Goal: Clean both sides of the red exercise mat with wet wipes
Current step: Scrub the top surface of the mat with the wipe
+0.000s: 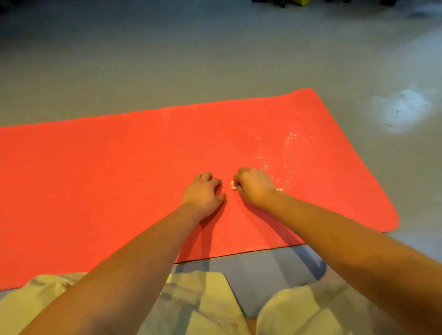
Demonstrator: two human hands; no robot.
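The red exercise mat (pixel 119 167) lies flat on the grey floor and runs off the left edge of the view. Its rounded right end is in sight. My right hand (pixel 254 187) is curled into a fist on the mat and grips a small white wet wipe (pixel 233 186), of which only a scrap shows at the knuckles. My left hand (pixel 203 194) rests on the mat just left of it, fingers bent, holding nothing. Shiny wet droplets (pixel 277 157) speckle the mat beyond my right hand.
Grey floor (pixel 215 59) surrounds the mat. A pale patch (pixel 401 107) marks the floor at the right. My knees in light yellow trousers (pixel 203 306) are at the mat's near edge. Dark objects (pixel 287 2) sit far back.
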